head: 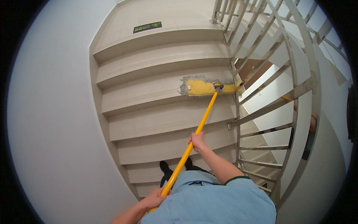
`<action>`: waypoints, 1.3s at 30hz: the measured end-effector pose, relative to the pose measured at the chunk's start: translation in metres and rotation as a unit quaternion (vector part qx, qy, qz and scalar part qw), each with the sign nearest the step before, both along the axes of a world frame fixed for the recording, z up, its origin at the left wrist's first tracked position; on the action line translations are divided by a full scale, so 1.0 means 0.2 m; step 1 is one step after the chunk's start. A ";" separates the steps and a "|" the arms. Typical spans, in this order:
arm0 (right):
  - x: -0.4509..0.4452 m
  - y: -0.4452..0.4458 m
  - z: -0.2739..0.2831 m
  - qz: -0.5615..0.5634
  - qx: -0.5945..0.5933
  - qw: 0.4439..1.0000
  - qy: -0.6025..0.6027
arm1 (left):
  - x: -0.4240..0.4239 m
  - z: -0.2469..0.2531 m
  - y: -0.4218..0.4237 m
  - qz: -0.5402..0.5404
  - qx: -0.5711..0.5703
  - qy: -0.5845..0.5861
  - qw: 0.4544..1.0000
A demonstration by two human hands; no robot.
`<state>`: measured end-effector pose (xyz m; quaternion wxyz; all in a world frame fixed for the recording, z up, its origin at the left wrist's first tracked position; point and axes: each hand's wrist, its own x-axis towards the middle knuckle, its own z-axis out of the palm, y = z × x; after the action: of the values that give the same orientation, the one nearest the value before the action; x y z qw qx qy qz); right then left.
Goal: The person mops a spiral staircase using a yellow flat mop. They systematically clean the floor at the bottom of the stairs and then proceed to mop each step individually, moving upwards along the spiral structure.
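My right hand [197, 141] grips the middle of a yellow mop handle [206, 113]. Lower down, close to my shirt, my left hand [154, 199] is closed around the same handle near its end. The handle slants up to a flat dust mop head [201, 87] with a yellow backing and a grey fringe. That head lies across the front part of a stair tread [139, 91] a few steps above my feet, its right end against the metal railing posts.
A metal stair railing [302, 84] runs along the right, with a lower flight showing between its bars. At the left stands a white wall [56, 98]. A black and yellow warning sticker [147, 27] lies on the landing's edge above. My dark shoes [165, 165] stand on a lower step.
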<state>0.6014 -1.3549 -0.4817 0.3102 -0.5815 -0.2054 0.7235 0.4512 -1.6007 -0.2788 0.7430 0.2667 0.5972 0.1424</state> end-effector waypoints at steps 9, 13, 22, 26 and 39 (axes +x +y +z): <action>-0.24 -0.46 0.23 0.010 -0.075 0.997 0.027 | -0.03 0.17 -0.44 0.171 -0.039 -0.073 0.982; -0.44 -0.59 0.26 0.040 -0.143 0.989 0.026 | -0.03 0.21 -0.57 0.217 -0.035 -0.066 0.973; -0.72 -0.77 0.23 0.171 -0.133 0.976 0.021 | -0.09 0.25 -0.77 0.296 -0.045 -0.040 0.953; -0.85 -0.83 0.20 0.172 -0.155 0.972 0.030 | -0.14 0.29 -0.86 0.288 -0.066 -0.014 0.955; -1.24 -0.91 0.02 0.175 -0.219 0.949 0.146 | -0.58 0.30 -0.54 -0.238 -0.055 0.502 0.830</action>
<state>0.3540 -1.5375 -0.4782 0.0708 -0.4778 -0.0925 0.8707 0.3343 -1.7088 -0.2188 0.3655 0.3940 0.8128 -0.2251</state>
